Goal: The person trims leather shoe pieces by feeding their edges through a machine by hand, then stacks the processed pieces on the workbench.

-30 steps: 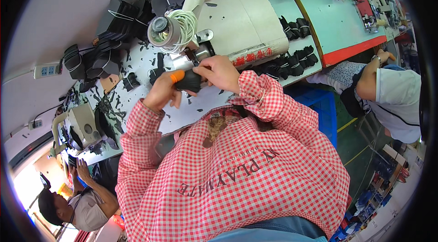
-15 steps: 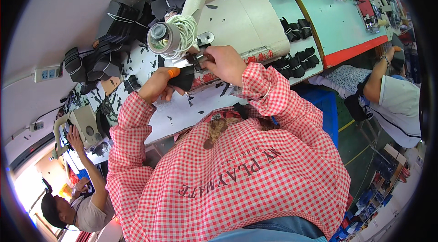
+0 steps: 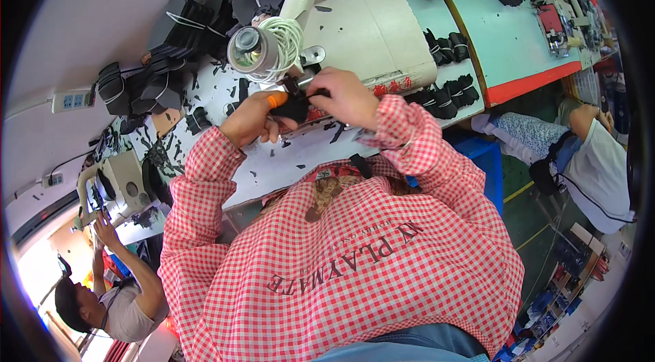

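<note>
My left hand point(image 3: 254, 118), with an orange finger cover point(image 3: 277, 99) on one finger, is closed on a black, flexible-looking piece point(image 3: 295, 109) at the front of a white bench machine point(image 3: 372, 27). My right hand point(image 3: 348, 97) is closed too, its fingertips pinching a dark edge of that piece beside the machine's metal working parts point(image 3: 307, 80). Part of the piece is hidden by my fingers and the metal parts. Just behind my left hand are a clear round cup point(image 3: 248, 47) and a coil of pale cord point(image 3: 285, 41), both on the machine.
Tied stacks of black pieces point(image 3: 183, 21) line the back and left. Small black bundles point(image 3: 443, 97) lie right of the machine, and dark scraps point(image 3: 160, 154) litter the white table point(image 3: 273, 172). A blue bin point(image 3: 481, 157) stands at right. Co-workers sit at left point(image 3: 126, 314) and right point(image 3: 593, 164).
My left hand has moved right, bringing the black piece closer to the metal parts and my right fingers. The left co-worker's hand has lowered at another machine; the right co-worker's arm has shifted.
</note>
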